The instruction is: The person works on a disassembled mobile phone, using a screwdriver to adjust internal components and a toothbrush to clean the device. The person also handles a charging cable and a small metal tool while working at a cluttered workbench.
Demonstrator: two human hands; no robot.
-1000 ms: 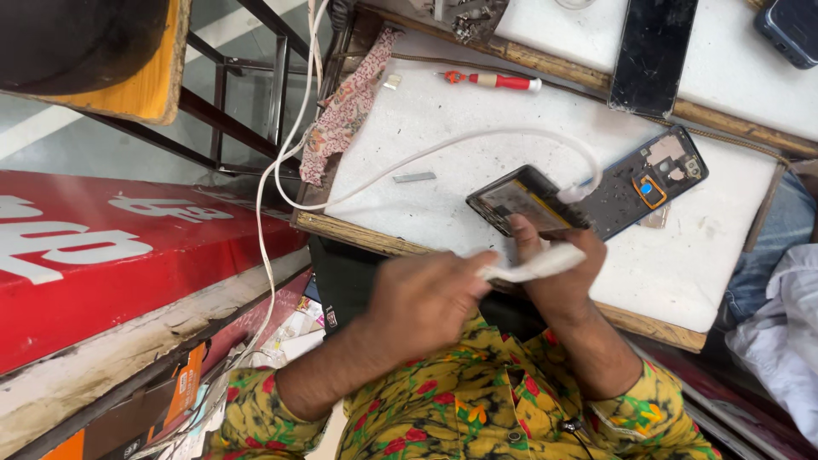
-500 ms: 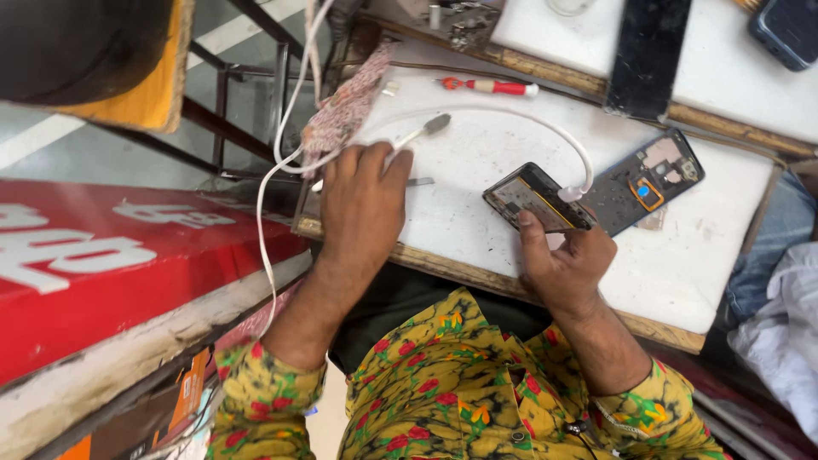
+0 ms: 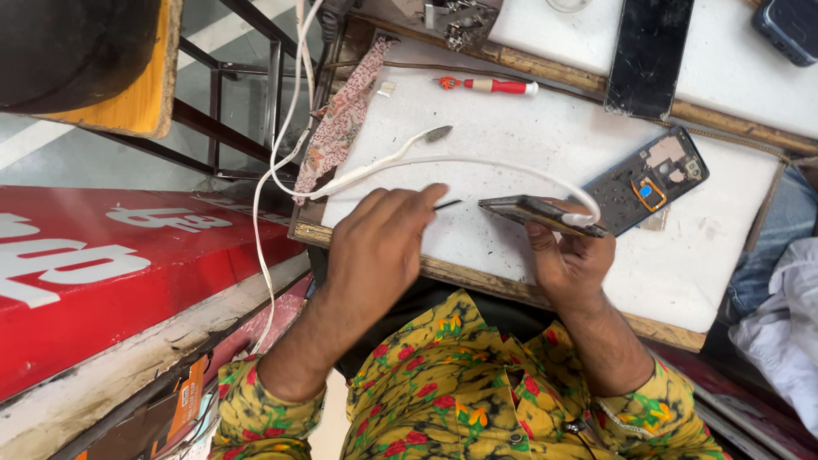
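My right hand [image 3: 569, 260] grips an opened phone [image 3: 532, 213], held edge-on just above the white worktop [image 3: 528, 136]. A white cable [image 3: 477, 162] runs into the phone's right end. My left hand [image 3: 375, 243] pinches a thin dark tool [image 3: 447, 204] whose tip points at the phone's left end, a short gap away. A white brush [image 3: 400, 152] lies on the worktop beyond my left hand. The phone's dark back frame [image 3: 649, 181] lies flat on the worktop right behind the held phone.
A red-handled screwdriver [image 3: 492, 85] and a patterned cloth [image 3: 345, 115] lie at the back left of the worktop. A black screen panel [image 3: 649, 53] and a dark phone [image 3: 788, 30] rest on a second white board behind. A red signboard [image 3: 102, 264] stands at my left.
My left hand carried the white brush away from the phone, laid it on the worktop and came back holding a thin dark tool. My right hand tipped the phone onto its edge.
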